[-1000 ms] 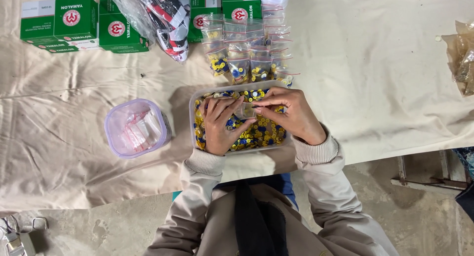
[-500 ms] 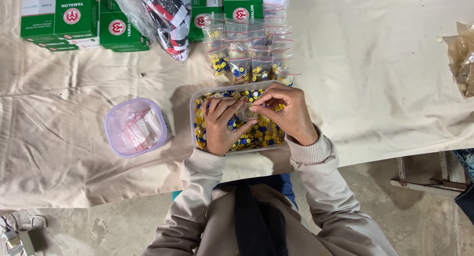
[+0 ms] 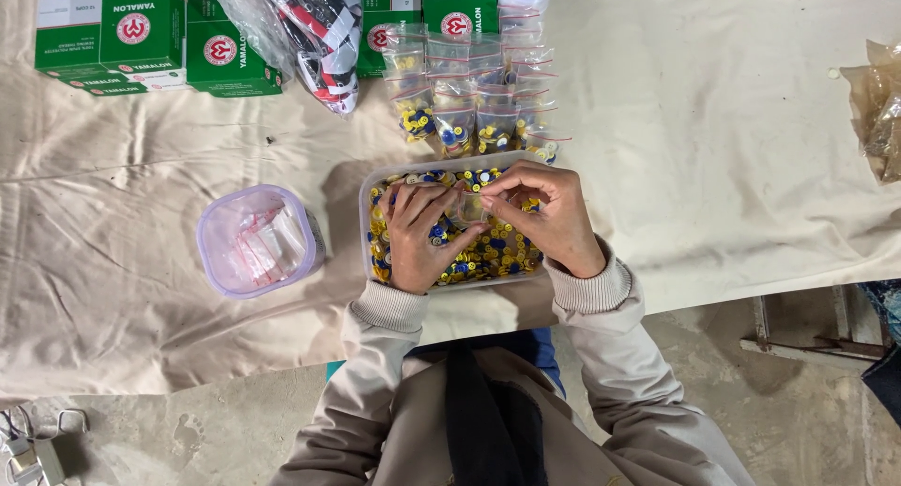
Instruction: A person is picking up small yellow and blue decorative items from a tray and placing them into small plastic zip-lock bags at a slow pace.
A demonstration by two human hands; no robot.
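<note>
A clear rectangular tub full of small yellow, blue and gold round pieces sits on the cloth-covered table in front of me. My left hand and my right hand are both over the tub. Between their fingertips they pinch a small clear zip bag with a red seal strip. Just beyond the tub lie several small filled zip bags in rows.
A lidded clear tub of empty zip bags stands to the left. Green and white boxes and a clear sack of red, black and white items lie at the far edge. A crumpled brown plastic bag is at the right.
Both hands stay over the tub; the fingers have shifted slightly on the small bag, with the right hand moved a little up.
</note>
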